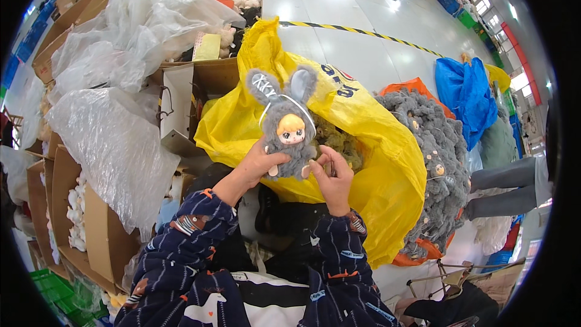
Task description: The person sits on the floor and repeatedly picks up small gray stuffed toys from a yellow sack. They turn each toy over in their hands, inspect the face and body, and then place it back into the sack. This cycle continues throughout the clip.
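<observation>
A grey plush doll (290, 133) with long rabbit ears, a vinyl face and yellow hair is held upright in front of me. White string loops around its head and one ear. My left hand (257, 163) grips its lower left side, thumb across the front. Beside the doll's foot on the right, my right hand (331, 175) has its fingers closed; a small dark thing shows among them, too hidden to name. Below the doll gapes a large yellow woven sack (387, 163), with fuzzy olive-brown plush (339, 142) inside it.
On the right lies a heap of grey plush dolls (433, 163) in an orange sack, near a blue sack (466, 100). Cardboard boxes (103, 230) and clear plastic sheeting (115, 139) crowd the left. Another person's grey-trousered legs (502, 188) show at far right.
</observation>
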`<state>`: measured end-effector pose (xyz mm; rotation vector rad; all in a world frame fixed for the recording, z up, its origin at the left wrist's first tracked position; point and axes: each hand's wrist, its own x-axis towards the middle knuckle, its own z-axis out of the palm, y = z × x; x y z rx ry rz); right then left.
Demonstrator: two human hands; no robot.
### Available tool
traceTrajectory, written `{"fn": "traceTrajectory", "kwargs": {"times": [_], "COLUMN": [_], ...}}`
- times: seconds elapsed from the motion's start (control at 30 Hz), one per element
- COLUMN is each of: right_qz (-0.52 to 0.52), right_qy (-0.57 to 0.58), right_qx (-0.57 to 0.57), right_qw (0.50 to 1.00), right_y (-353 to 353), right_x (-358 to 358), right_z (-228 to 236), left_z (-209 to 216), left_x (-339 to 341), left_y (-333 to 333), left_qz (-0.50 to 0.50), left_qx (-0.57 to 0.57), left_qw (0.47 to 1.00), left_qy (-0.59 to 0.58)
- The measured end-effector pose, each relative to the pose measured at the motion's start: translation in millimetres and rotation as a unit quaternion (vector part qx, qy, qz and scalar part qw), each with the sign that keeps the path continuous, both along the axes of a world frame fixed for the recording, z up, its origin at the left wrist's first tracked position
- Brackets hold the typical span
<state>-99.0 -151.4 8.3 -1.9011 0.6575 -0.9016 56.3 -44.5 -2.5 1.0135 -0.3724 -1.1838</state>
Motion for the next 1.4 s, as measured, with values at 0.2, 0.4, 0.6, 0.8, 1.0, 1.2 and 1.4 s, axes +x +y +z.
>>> {"fn": "traceTrajectory", "kwargs": {"times": [0.2,0.4,0.6,0.8,1.0,1.2,1.4], "right_qz": [0.050,0.085,0.073,-0.037,-0.113,-0.042,0.034], "right_qy": [0.048,0.124,0.099,0.067,0.010,0.000,0.055], "right_qx": [-0.149,-0.240,-0.211,-0.185,-0.094,-0.067,0.175], "right_qw": [0.986,0.959,0.970,0.980,0.989,0.997,0.982], "right_y": [1,-2,-4,10,25,9,0], "right_x": [10,13,14,26,37,36,7], "right_z": [15,11,0,-11,-18,-7,2], "left_z": [-9,-6,0,-6,-10,-17,5], "left_x": [-2,-7,-19,-31,-37,-9,8], "left_y": [5,7,6,2,-5,-6,4], "left_qz": [-0.041,-0.033,-0.031,0.064,0.142,0.054,0.043], "left_qx": [0.111,0.111,0.108,0.048,0.032,-0.001,-0.002], "left_qw": [0.974,0.933,0.922,0.884,0.842,0.986,0.999], "left_qy": [-0.195,-0.341,-0.370,-0.460,-0.519,-0.156,-0.018]}}
